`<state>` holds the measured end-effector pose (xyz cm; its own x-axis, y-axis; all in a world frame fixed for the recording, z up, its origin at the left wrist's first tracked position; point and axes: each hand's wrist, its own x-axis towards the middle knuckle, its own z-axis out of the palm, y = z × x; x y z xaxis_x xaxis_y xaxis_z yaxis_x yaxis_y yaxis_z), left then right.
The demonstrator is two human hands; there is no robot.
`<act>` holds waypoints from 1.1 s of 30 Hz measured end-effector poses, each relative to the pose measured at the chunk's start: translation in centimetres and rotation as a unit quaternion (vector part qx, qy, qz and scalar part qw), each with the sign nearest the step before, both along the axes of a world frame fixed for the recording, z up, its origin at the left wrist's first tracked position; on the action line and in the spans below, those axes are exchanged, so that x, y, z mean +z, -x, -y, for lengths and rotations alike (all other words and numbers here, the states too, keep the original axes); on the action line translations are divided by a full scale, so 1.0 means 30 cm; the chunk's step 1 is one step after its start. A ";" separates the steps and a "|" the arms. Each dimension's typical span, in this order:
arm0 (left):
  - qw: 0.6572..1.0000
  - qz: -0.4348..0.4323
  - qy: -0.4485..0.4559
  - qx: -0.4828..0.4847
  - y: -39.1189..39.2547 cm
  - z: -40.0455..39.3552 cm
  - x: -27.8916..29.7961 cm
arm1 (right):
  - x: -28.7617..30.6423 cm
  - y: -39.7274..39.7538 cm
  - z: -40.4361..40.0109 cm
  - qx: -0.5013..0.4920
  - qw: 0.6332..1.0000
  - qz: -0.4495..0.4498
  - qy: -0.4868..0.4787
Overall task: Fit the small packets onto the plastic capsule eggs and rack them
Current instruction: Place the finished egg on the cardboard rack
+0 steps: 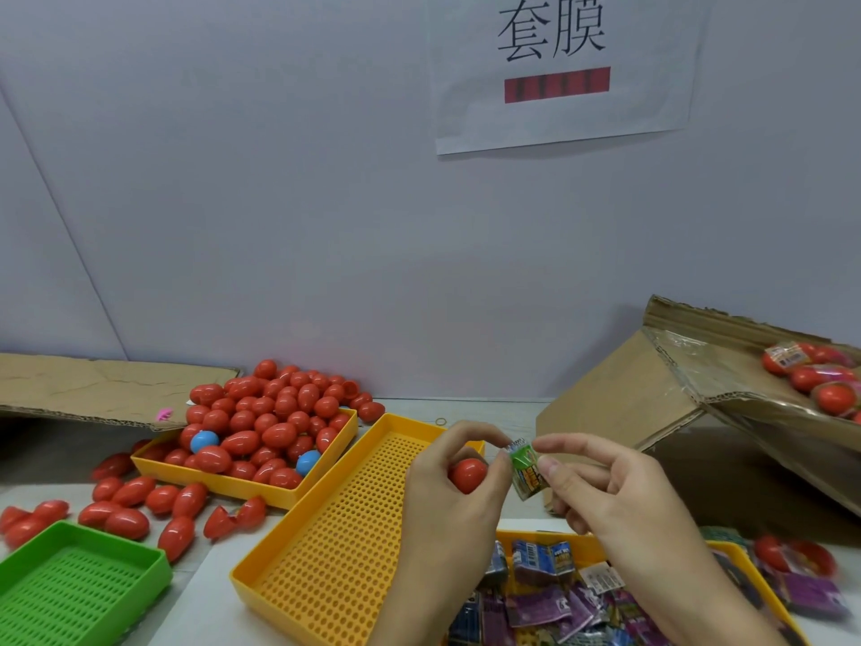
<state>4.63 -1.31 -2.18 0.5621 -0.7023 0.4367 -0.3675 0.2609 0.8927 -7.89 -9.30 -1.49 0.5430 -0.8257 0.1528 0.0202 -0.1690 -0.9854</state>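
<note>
Left hand [459, 477] curled round red capsule egg [467, 475], thumb tip also touching green packet [525, 473]. Right hand [601, 491] pinches same packet between thumb and forefinger; packet at 3 o'clock of egg, just beside it. Below, at 7 o'clock: empty perforated yellow tray [335, 547]. At 5 o'clock: tray of loose packets [550, 594]. At 9 o'clock: yellow tray heaped with red eggs [261, 435].

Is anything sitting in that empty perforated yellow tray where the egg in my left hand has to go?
Nothing visible: the perforated yellow tray lies bare below the left hand holding the red plastic egg; the right hand pinches the green packet beside it.
</note>
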 end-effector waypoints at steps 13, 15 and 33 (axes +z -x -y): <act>0.999 -0.005 -0.020 -0.025 -0.003 -0.003 0.001 | -0.009 0.001 0.013 0.056 0.990 0.051 -0.121; 0.999 0.001 -0.025 -0.030 -0.002 -0.005 0.005 | -0.005 0.006 0.012 0.062 0.991 0.043 -0.107; 0.997 -0.024 -0.071 -0.034 0.008 -0.015 0.026 | 0.015 0.012 0.002 0.072 0.995 0.039 -0.060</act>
